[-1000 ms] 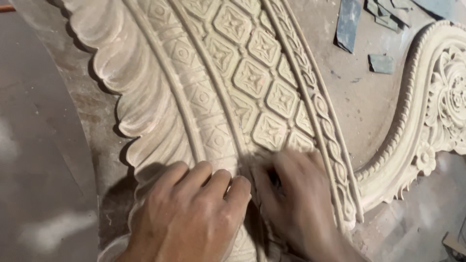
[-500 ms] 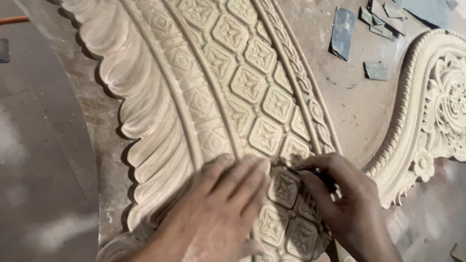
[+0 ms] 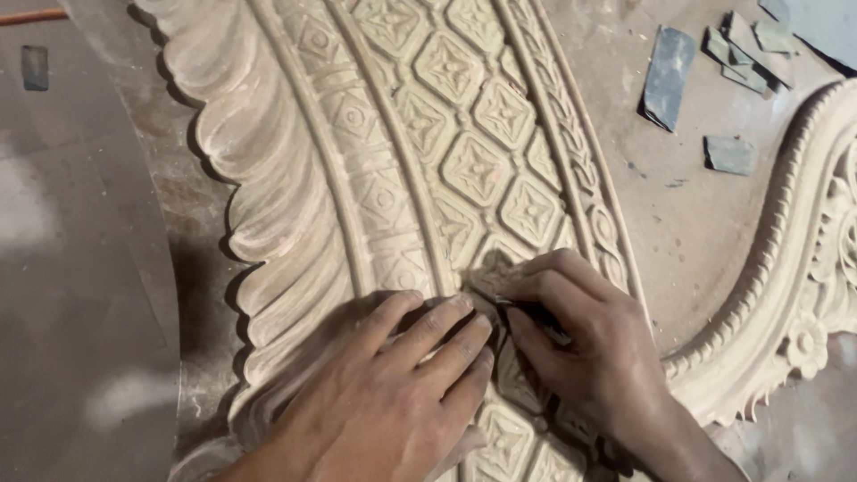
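A large curved carved panel of pale stone or wood fills the view, with diamond flower tiles down its middle and scalloped leaves on its left edge. My left hand lies flat on the carving, fingers spread and pressing near the diamond band. My right hand sits just to its right, fingers pinched around a thin dark tool whose tip touches the carving between the two hands. Most of the tool is hidden in the fist.
A second carved piece with a beaded rim and flowers curves along the right side. Several flat grey-blue scraps lie on the dusty surface at the top right. A dusty floor runs down the left.
The view has shifted and both hands now sit a little higher and further right on the panel. The dark tool shows more clearly in my right hand.
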